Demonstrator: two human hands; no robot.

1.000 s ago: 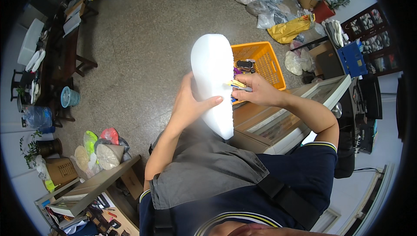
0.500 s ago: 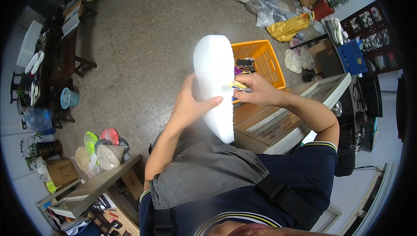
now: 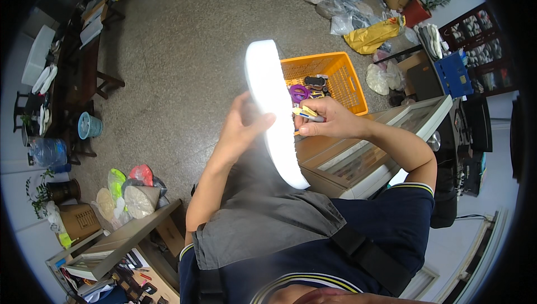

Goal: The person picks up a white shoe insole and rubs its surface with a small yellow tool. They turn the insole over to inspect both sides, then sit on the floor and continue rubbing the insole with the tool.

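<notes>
A white shoe sole (image 3: 274,113) stands on edge in front of my chest, its toothed side facing right. My left hand (image 3: 241,127) is closed on its left side, thumb across the upper edge and fingers behind. My right hand (image 3: 330,118) pinches a small yellow-and-grey hand tool (image 3: 306,113), whose exact kind I cannot make out. The tool's yellow end is right beside the toothed side; I cannot tell if they touch. Beyond my right hand, an orange plastic crate (image 3: 349,83) holds a purple ring (image 3: 300,93) and a dark gadget (image 3: 315,81).
A cabinet with a glass panel (image 3: 358,161) stands below the crate, close to my right forearm. Filled plastic bags (image 3: 338,4) and a yellow sack (image 3: 372,35) lie on the floor at far right. At left are a blue bin (image 3: 89,126) and a wooden bench (image 3: 89,71).
The sole has tilted and turned in my left hand, showing narrower, with its upper end shifted left. My right hand and the tool have moved slightly left; more of the purple ring shows.
</notes>
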